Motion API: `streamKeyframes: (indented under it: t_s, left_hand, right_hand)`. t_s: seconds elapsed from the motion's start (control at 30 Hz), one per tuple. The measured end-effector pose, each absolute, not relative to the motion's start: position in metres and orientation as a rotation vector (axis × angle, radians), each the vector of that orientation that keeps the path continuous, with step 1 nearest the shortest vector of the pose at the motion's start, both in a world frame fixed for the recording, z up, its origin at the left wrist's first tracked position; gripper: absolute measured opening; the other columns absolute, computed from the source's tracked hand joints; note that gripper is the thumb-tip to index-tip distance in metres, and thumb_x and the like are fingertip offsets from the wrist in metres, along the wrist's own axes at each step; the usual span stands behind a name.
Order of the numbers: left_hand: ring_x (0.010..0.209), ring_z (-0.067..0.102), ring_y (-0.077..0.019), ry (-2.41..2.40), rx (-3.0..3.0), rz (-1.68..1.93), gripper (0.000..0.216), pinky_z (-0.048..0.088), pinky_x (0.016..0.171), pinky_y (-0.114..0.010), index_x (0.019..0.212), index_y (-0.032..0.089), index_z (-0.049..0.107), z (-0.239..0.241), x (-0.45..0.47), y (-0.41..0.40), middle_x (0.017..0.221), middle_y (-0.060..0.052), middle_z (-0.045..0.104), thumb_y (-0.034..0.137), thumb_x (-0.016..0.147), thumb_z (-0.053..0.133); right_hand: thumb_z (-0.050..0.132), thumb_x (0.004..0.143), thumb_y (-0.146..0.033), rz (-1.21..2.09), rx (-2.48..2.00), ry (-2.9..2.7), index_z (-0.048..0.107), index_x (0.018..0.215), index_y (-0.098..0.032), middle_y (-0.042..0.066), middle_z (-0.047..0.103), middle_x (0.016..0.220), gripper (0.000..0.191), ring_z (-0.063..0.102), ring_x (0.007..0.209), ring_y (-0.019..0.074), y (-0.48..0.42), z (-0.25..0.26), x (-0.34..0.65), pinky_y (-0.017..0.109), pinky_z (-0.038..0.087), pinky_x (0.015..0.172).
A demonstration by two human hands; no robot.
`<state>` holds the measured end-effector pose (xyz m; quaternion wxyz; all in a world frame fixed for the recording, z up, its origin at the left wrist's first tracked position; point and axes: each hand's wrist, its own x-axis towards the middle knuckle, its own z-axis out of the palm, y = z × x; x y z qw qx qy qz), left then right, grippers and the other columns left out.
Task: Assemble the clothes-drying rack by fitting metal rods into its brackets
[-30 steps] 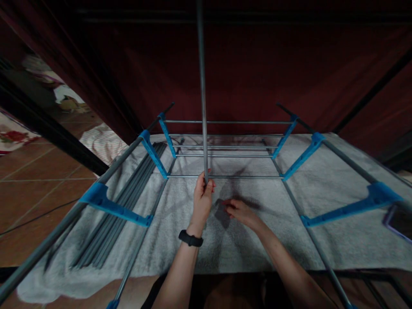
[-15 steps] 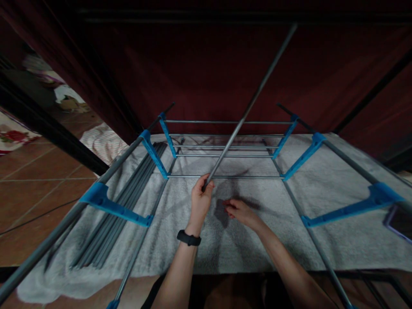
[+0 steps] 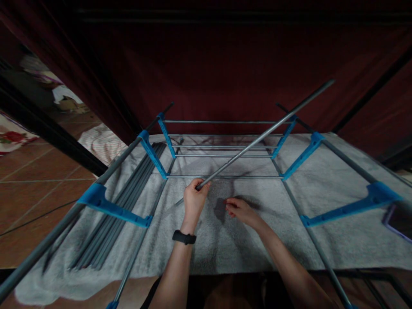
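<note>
My left hand (image 3: 194,201), with a black band on the wrist, is closed round the lower end of a long grey metal rod (image 3: 267,132). The rod slants up to the right over a rack frame of grey rods (image 3: 225,122) and blue plastic brackets (image 3: 153,155). My right hand (image 3: 238,210) rests just right of the left, low over the grey towel (image 3: 322,189), with its fingers drawn together in a pinch; what they hold, if anything, I cannot make out.
A bundle of spare grey rods (image 3: 122,206) lies on the towel at the left. More blue brackets (image 3: 370,201) stand at the right, with a phone-like object (image 3: 397,221) at the right edge. A dark red curtain (image 3: 225,64) hangs behind; tiled floor (image 3: 32,184) lies left.
The rod in my left hand has swung from upright down to the right, now slanting low over the frame. My left hand shifted slightly left. My right hand has hardly moved.
</note>
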<state>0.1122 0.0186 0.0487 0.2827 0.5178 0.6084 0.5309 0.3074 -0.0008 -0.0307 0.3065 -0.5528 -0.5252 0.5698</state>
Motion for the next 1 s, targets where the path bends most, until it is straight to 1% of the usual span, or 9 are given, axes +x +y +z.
streamKeyframes:
  t_s: [0.23,0.4,0.53,0.67,0.77,1.0]
  left_hand:
    - [0.057,0.042,-0.013,1.878,1.47,1.321,0.027,0.03,0.058,-0.026,0.065,0.022,0.056,0.046,0.096,0.019,0.055,0.005,0.046,0.041,0.078,0.069]
    - [0.057,0.043,-0.0137,1.951,1.527,1.244,0.023,0.03,0.062,-0.027,0.062,0.022,0.048,0.051,0.092,0.018,0.055,0.005,0.047,0.03,0.079,0.063]
    - [0.059,0.045,-0.0156,2.047,1.579,1.185,0.017,0.031,0.067,-0.029,0.063,0.023,0.05,0.056,0.092,0.015,0.056,0.005,0.049,0.024,0.076,0.062]
    - [0.061,0.047,-0.0182,2.152,1.686,1.133,0.015,0.033,0.077,-0.034,0.064,0.023,0.053,0.055,0.088,0.016,0.054,0.004,0.048,0.021,0.074,0.064]
    - [0.064,0.05,-0.0202,2.212,1.688,1.077,0.015,0.033,0.079,-0.035,0.064,0.023,0.053,0.054,0.082,0.018,0.055,0.003,0.049,0.021,0.074,0.065]
    - [0.074,0.059,-0.0228,2.32,1.684,0.825,0.013,0.036,0.081,-0.035,0.068,0.023,0.055,0.059,0.078,0.018,0.06,0.001,0.055,0.024,0.079,0.062]
  right_hand:
    - [0.067,0.076,-0.029,1.42,-1.434,-1.287,0.076,0.094,-0.025,-0.001,0.07,0.075,0.02,0.059,0.065,0.0142,0.006,-0.027,0.32,0.027,0.048,0.061]
    - [0.064,0.075,-0.031,1.314,-1.463,-1.24,0.077,0.094,-0.024,0.001,0.073,0.08,0.024,0.062,0.069,0.0161,0.014,-0.019,0.332,0.029,0.05,0.065]
    - [0.065,0.072,-0.034,1.258,-1.461,-1.129,0.075,0.09,-0.024,0.001,0.073,0.079,0.024,0.063,0.07,0.0166,0.02,-0.01,0.338,0.03,0.052,0.066]
    - [0.067,0.068,-0.034,1.245,-1.432,-1.051,0.074,0.086,-0.024,0.001,0.074,0.077,0.021,0.064,0.073,0.0172,0.024,0.0,0.348,0.029,0.053,0.066]
    - [0.07,0.066,-0.034,1.231,-1.436,-0.995,0.073,0.083,-0.025,0.001,0.074,0.075,0.02,0.064,0.072,0.0171,0.027,0.005,0.356,0.029,0.053,0.064]
    - [0.077,0.056,-0.042,1.118,-1.348,-0.841,0.074,0.084,-0.021,0.003,0.075,0.076,0.035,0.064,0.07,0.0174,0.03,0.011,0.372,0.032,0.054,0.065]
